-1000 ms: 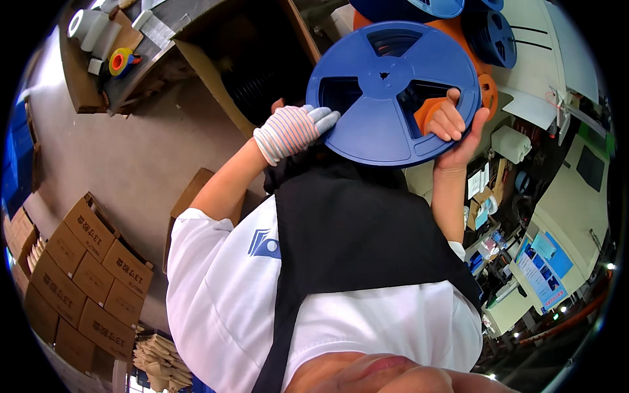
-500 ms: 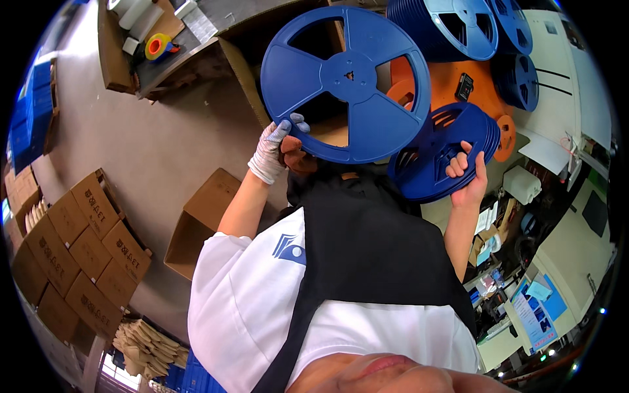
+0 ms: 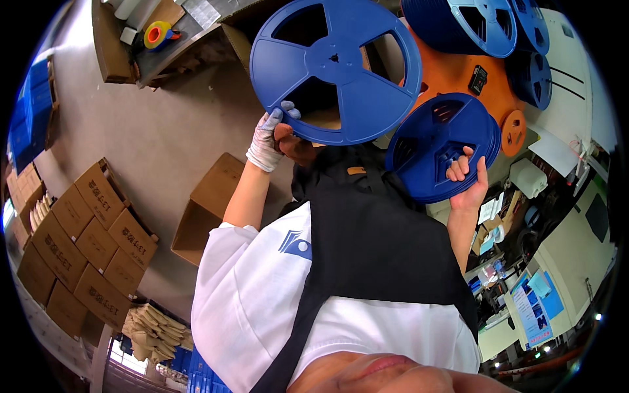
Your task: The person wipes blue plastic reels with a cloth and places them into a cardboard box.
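My left hand (image 3: 267, 139), in a white glove with greyish fingertips, is closed on the lower left rim of a large blue reel (image 3: 377, 98). Its thumb lies on the rim and fingertips show through a cutout. The reel faces up with its three wide openings visible. To the right, my bare right hand (image 3: 468, 183) grips a stack of blue reels (image 3: 419, 147) from its right side, the fingers hooked into the opening of the top one. The two lots of reels lie close together, the single one further left and further away.
An orange table (image 3: 452, 72) carries more stacked blue reels (image 3: 458, 26), a small black device (image 3: 477, 79) and an orange reel (image 3: 514, 132). An open carton (image 3: 213, 196) stands on the floor to the left, with stacked cartons (image 3: 85, 236) beyond. A workbench (image 3: 190, 46) holds tape (image 3: 157, 35).
The large reel has shifted left and slightly away with my left hand. The stack in my right hand has tilted, so its top face shows more fully. Both hands keep their hold.
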Tool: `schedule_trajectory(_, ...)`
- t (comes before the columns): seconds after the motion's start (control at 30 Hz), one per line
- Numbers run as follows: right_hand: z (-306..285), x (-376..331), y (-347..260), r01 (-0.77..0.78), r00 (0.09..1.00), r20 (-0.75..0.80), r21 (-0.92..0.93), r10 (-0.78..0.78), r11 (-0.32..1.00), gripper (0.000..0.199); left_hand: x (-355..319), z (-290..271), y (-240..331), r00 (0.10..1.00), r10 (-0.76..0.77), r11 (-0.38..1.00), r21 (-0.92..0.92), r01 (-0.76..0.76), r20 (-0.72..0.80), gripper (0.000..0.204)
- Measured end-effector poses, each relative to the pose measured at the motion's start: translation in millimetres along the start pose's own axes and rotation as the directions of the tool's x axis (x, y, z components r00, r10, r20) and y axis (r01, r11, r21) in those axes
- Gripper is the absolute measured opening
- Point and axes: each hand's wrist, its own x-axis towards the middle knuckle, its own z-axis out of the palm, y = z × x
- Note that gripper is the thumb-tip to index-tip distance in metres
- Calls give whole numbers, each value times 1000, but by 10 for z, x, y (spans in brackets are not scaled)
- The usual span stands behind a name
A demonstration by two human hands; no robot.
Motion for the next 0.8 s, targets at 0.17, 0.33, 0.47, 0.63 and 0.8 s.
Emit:
schedule_trajectory(0.17, -13, -108, 155, 6, 998, -65, 12, -5, 1000, 35, -27, -104, 128, 997, -71, 997, 22, 70, 10, 27)
schedule_trajectory(0.33, 29, -169, 254, 5, 990, -140, 8, -4, 1000, 34, -59, -195, 181, 989, -146, 986, 72, 147, -22, 29)
schedule_trajectory(0.47, 101, -200, 309, 3, 987, -163, -8, -5, 1000, 35, -33, -338, 210, 981, -195, 969, 150, 194, -8, 34)
schedule_trajectory(0.63, 178, -261, 379, 39, 990, -131, -33, -43, 999, 38, 20, -309, 265, 957, -278, 954, 139, 266, 77, 35)
schedule_trajectory(0.8, 162, -224, 429, 156, 984, -76, -86, -163, 984, 59, 129, -119, 304, 899, -419, 894, 230, 384, 129, 32)
